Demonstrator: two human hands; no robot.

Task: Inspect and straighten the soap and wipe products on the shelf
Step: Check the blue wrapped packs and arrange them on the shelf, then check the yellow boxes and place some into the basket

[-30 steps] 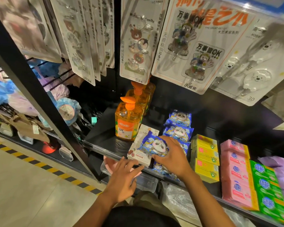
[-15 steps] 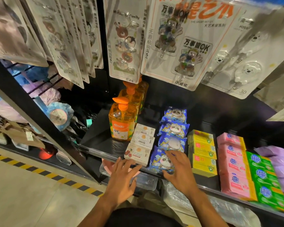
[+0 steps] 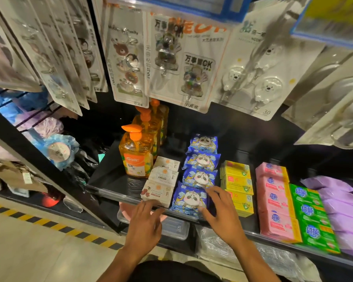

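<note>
On the black shelf, a row of blue panda wipe packs runs front to back. Its front pack lies at the shelf edge. My right hand rests beside that pack, fingers spread and touching its right side. To its left sits a row of white wipe packs. My left hand hovers at the shelf edge just under the front white pack, fingers relaxed and holding nothing. Orange soap pump bottles stand behind the white packs.
Yellow soap boxes, pink soap bars, green soap bars and purple packs fill the shelf to the right. Carded hooks hang low over the shelf. A clear bin sits below the edge. Bath puffs hang left.
My right hand has put down the blue panda pack at the front of its row and let go. My left hand moved slightly right along the shelf edge.
</note>
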